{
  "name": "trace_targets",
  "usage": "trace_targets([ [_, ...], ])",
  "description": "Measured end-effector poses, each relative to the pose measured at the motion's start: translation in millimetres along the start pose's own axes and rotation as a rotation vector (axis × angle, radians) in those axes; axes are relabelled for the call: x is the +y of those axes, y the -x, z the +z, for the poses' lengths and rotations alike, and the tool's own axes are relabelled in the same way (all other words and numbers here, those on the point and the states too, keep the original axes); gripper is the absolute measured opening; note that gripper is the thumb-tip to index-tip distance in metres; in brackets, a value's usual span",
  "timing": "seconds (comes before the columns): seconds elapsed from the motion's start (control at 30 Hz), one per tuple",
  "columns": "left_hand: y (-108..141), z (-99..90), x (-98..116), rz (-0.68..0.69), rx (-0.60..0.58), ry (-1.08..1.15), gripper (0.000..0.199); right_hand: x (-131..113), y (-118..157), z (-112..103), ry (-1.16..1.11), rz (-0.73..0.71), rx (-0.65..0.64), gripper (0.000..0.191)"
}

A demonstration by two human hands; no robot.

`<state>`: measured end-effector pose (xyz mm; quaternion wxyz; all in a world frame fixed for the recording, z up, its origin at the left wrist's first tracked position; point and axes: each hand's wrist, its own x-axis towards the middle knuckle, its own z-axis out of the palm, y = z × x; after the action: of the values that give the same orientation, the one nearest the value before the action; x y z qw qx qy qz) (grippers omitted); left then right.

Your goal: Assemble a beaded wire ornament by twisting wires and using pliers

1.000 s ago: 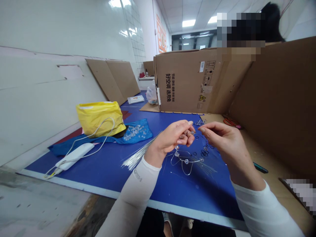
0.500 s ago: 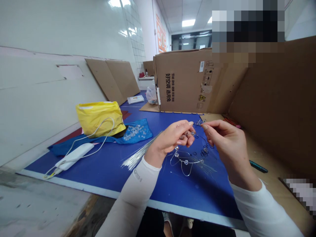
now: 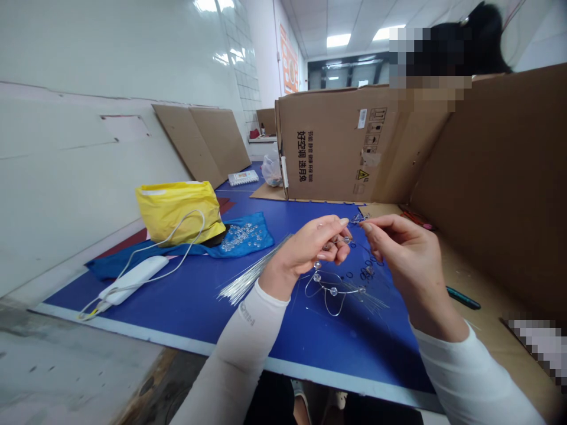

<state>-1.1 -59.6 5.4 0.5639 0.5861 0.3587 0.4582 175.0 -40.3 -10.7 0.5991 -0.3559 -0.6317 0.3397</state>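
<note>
My left hand (image 3: 325, 239) is closed round a wire strung with clear beads. Below it hangs the looped part of this beaded wire (image 3: 333, 291), over the blue tabletop. My right hand (image 3: 401, 251) pinches thumb against forefinger close by; whatever sits between those fingertips is too small to make out. Just beyond the fingertips lies a small tangle of dark wire pieces (image 3: 358, 218). Several small dark rings (image 3: 367, 272) are scattered on the table between my hands. A bundle of straight silvery wires (image 3: 248, 277) runs out beneath my left wrist.
Loose clear beads (image 3: 243, 236) lie on a blue cloth, beside a yellow bag (image 3: 181, 213). A white power strip (image 3: 133, 283) with its cable is at left. Cardboard (image 3: 336, 147) walls off the back and right. A green-black pen-like tool (image 3: 463, 298) lies at right. Another person's head shows behind.
Both hands stay almost in place, with only a slight shift at the left fingers and the beaded wire. The person behind the cardboard has moved their head.
</note>
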Motion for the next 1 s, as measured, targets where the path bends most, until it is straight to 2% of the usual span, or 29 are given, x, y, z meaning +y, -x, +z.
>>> trace_targets([
  [0.6, 1.6, 3.5, 3.7, -0.034, 0.005, 0.034, 0.031, 2.8, -0.9, -0.1, -0.008, -0.036, 0.007, 0.011],
  [1.0, -3.6, -2.1, -3.1, -0.033, 0.006, 0.069, 0.052, 1.4, -0.7, -0.7, -0.004, -0.016, -0.006, 0.012],
])
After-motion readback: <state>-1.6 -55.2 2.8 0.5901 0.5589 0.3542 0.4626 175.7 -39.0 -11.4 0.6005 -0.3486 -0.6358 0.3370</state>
